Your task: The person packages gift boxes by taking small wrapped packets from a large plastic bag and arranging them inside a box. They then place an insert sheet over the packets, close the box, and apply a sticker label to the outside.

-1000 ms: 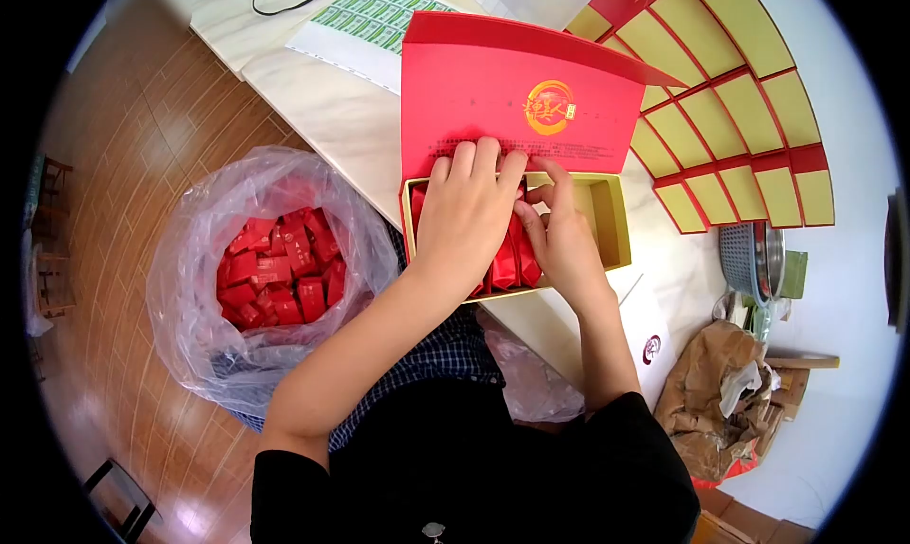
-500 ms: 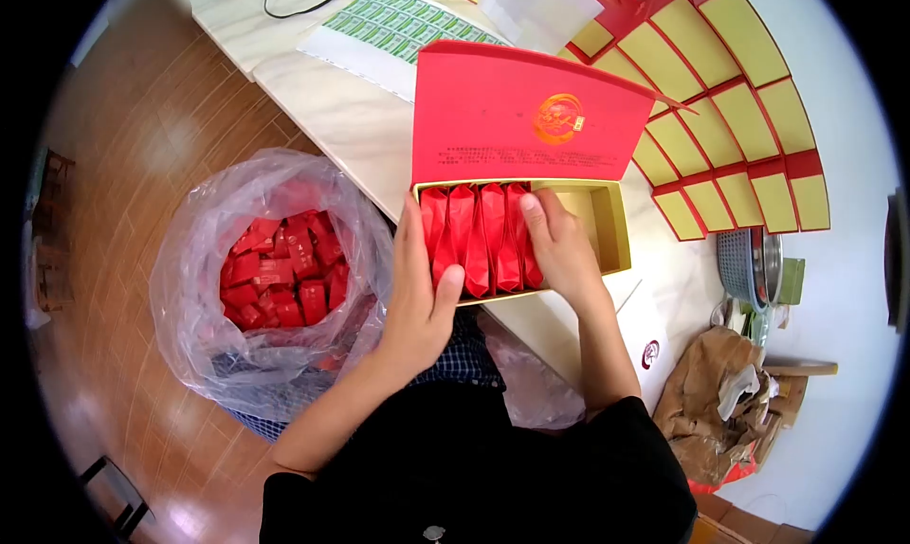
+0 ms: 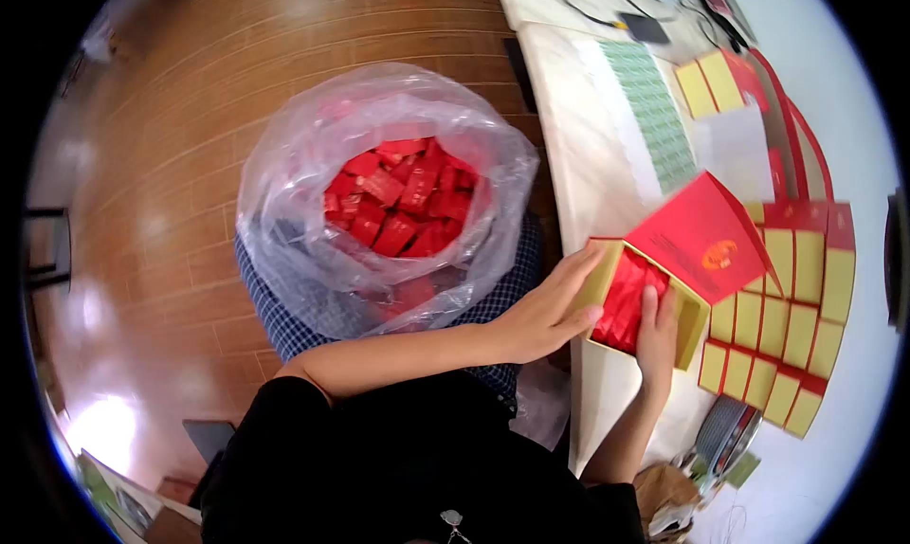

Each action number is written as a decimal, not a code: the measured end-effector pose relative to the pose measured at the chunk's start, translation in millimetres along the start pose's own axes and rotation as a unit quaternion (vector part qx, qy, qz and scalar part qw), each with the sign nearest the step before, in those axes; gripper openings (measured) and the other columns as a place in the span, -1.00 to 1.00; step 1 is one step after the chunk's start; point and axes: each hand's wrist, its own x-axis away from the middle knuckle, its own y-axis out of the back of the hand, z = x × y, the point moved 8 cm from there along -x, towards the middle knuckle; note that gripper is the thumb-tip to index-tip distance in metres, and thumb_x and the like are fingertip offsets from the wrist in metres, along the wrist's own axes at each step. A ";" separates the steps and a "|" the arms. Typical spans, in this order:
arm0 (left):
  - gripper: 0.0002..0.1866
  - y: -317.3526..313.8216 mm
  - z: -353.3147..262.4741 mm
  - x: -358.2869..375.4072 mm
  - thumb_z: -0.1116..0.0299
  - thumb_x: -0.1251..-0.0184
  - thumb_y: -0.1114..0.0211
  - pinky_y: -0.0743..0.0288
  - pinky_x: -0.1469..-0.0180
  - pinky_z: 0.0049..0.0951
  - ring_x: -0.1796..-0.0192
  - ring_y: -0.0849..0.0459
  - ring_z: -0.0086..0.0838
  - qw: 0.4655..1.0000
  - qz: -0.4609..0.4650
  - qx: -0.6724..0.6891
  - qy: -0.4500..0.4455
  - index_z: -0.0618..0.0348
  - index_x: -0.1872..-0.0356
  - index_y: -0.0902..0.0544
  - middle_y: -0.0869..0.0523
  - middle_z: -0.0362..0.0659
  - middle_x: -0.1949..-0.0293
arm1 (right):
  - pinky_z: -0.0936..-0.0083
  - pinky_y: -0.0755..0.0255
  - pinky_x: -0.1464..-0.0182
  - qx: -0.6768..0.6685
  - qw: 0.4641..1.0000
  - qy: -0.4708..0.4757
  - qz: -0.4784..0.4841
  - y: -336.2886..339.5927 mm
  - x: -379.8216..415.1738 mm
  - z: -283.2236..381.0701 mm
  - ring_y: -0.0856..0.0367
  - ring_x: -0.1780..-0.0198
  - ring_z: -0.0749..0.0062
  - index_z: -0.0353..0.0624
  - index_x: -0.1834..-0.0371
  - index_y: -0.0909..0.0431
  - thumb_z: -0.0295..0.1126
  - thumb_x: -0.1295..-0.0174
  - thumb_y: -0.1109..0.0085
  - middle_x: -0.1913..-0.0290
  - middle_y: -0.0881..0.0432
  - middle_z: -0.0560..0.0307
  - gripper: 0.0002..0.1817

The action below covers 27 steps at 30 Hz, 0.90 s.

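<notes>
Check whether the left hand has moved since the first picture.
Yes: judged against the box, the left hand has shifted left, from over the red packets to the box's end.

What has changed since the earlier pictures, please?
The view has swung left, putting the box farther right in the frame. The left hand has moved off the red packets to the box's side. The right hand remains at the packets; the lid stays open.
</notes>
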 end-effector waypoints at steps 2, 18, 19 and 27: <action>-0.50 33.2 14.8 18.6 0.22 -0.53 0.02 -0.07 -0.43 -0.26 -0.40 -0.25 -0.15 0.996 -0.090 0.003 0.022 0.31 -0.34 -0.25 -0.30 0.09 -0.33 | 0.21 -0.40 -0.07 0.078 0.996 -0.043 -0.015 13.4 5.1 13.4 -0.54 -0.07 -0.15 -0.36 -0.28 -0.30 -0.08 -0.46 0.09 -0.02 -0.55 -0.39 -0.44; -0.78 174.6 133.3 197.7 0.47 -0.47 -0.01 -0.46 -0.03 -0.53 0.11 -0.60 -0.56 0.894 -0.356 0.072 0.262 0.24 -0.03 -0.54 -0.67 -0.15 0.18 | 0.02 -0.31 -0.20 0.023 0.947 0.313 0.069 -358.0 -61.9 217.3 -0.38 -0.17 -0.24 -0.35 -0.23 -0.30 -0.46 -0.01 -0.22 -0.11 -0.43 -0.32 -0.36; -0.78 176.0 137.8 205.7 0.46 -0.48 -0.01 -0.47 0.00 -0.54 0.14 -0.60 -0.57 0.885 -0.369 0.094 0.268 0.24 -0.03 -0.54 -0.66 -0.16 0.18 | 0.04 -0.31 -0.21 0.051 0.937 0.346 0.008 -361.8 -73.7 216.9 -0.37 -0.17 -0.23 -0.33 -0.26 -0.24 -0.44 0.03 -0.27 -0.08 -0.43 -0.35 -0.28; -0.78 184.1 153.6 231.1 0.42 -0.51 0.00 -0.50 0.07 -0.56 0.17 -0.58 -0.57 0.827 -0.430 0.205 0.300 0.25 -0.01 -0.54 -0.61 -0.22 0.18 | 0.12 -0.41 -0.22 0.028 0.927 0.168 0.333 -508.8 -196.3 52.9 -0.53 -0.20 0.01 -0.24 -0.42 0.00 -0.50 -0.04 -0.28 -0.28 -0.39 -0.20 -0.13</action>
